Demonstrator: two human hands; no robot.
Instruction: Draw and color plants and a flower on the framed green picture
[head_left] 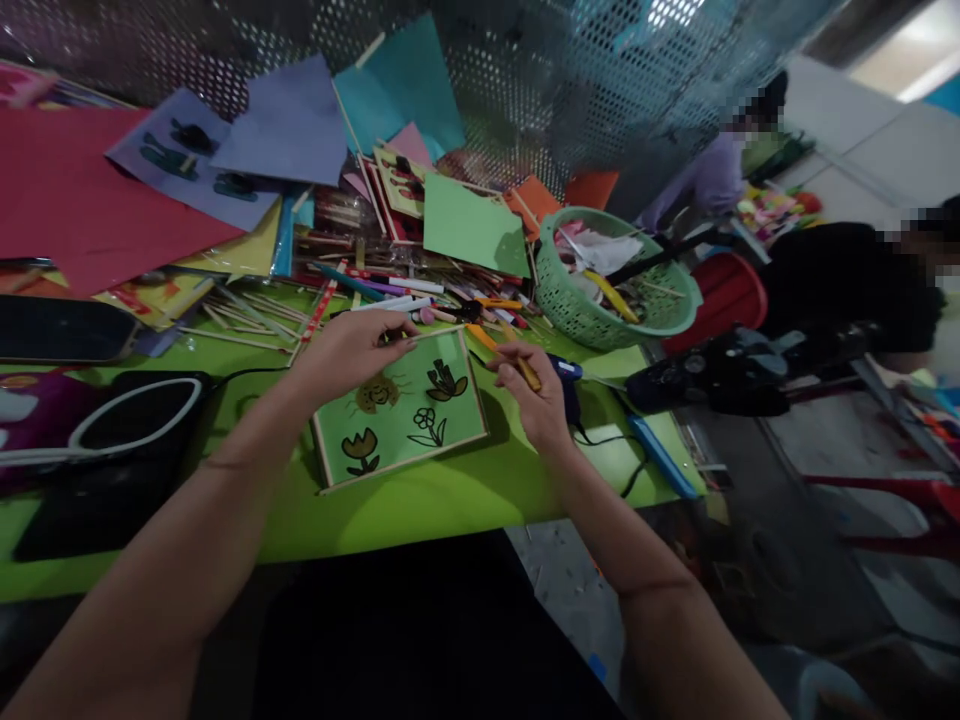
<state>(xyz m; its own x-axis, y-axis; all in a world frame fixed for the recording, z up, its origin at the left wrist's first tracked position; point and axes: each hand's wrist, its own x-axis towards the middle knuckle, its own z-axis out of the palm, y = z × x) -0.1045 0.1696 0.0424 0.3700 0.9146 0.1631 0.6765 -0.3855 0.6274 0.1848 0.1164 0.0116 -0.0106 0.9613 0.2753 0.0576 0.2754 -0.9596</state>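
Observation:
A green card (397, 430) with black-outlined flowers and a brown round figure lies on the green table, thin wooden sticks along its edges. Over its top left edge is my left hand (360, 345), fingers pinched together; what they hold, if anything, is too small to make out. Just right of the card, my right hand (534, 395) is closed around a yellow-orange tool (527, 372), its thin dark tip pointing towards the card's upper right corner. A blue glue gun (566, 370) lies right beside that hand.
Markers (409, 287), sticks and coloured paper (472, 225) pile up behind the card. A green basket (577, 310) of scraps and a red bucket (731, 300) stand at the right. At the left is a black case (97, 500) with a white cable. Other people are at the far right.

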